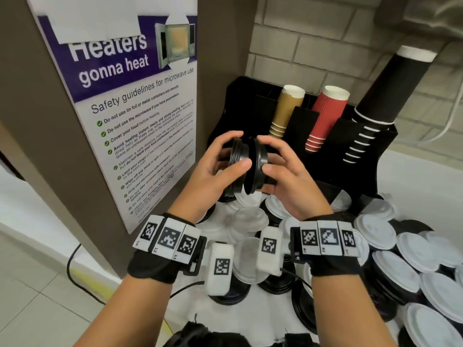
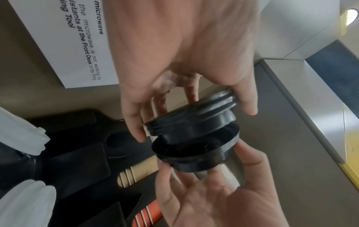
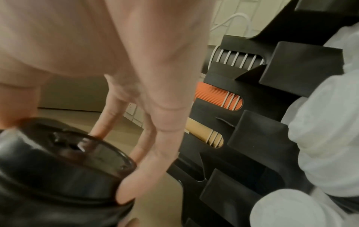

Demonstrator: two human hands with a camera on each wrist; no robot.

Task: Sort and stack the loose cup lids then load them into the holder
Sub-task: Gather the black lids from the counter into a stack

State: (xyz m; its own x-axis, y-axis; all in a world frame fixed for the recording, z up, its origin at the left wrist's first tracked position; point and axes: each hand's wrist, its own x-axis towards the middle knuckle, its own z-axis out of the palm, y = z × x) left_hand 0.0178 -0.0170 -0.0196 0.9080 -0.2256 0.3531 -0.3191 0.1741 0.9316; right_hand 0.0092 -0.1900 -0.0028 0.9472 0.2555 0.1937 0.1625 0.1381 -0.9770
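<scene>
My left hand [image 1: 225,159] grips a small stack of black cup lids [image 1: 236,166] by its rim. My right hand [image 1: 273,161] holds a second black lid stack [image 1: 258,169] just to its right. The two stacks are on edge and meet at a slight angle above the counter. In the left wrist view the left stack [image 2: 192,116] noses into the open underside of the right stack [image 2: 196,152]. The right wrist view shows the right hand's fingers [image 3: 155,138] curled round a black lid [image 3: 68,161]. The black holder [image 1: 253,106] stands behind the hands.
The holder carries gold cups [image 1: 285,111], red cups [image 1: 325,116] and a tall black cup stack [image 1: 383,91]. Loose white lids [image 1: 398,251] and black lids [image 1: 230,294] cover the white counter below and to the right. A poster panel [image 1: 125,108] stands close on the left.
</scene>
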